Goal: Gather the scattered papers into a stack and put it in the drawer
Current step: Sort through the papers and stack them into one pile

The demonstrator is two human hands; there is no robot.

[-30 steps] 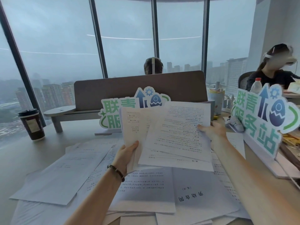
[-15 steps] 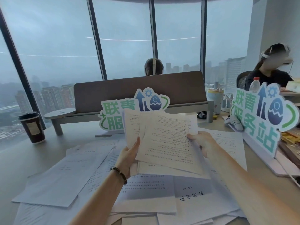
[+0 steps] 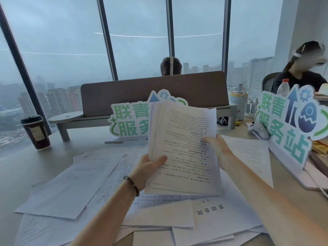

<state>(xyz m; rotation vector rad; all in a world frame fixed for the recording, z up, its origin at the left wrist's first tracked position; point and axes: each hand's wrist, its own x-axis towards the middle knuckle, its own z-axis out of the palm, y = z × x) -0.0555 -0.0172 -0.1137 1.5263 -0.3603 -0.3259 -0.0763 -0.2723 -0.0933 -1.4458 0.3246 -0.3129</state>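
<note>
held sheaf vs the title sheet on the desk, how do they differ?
The held sheaf is lifted and tilted, gripped by the left hand and right hand; the title sheet lies flat, untouched. The held sheaf shows dense text; the title sheet shows a few large characters. Both are white paper.

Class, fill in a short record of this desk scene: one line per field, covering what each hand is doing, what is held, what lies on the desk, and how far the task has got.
left hand: left hand grips the lower left edge of the held sheaf
right hand: right hand holds its right edge
held item: sheaf of white printed papers, raised off the desk
desk: loose white printed sheets lie scattered on the pale desk
other items: dark paper coffee cup at far left; green-lettered cardboard sign behind the sheaf
progress: gathering unfinished; no drawer visible
</note>
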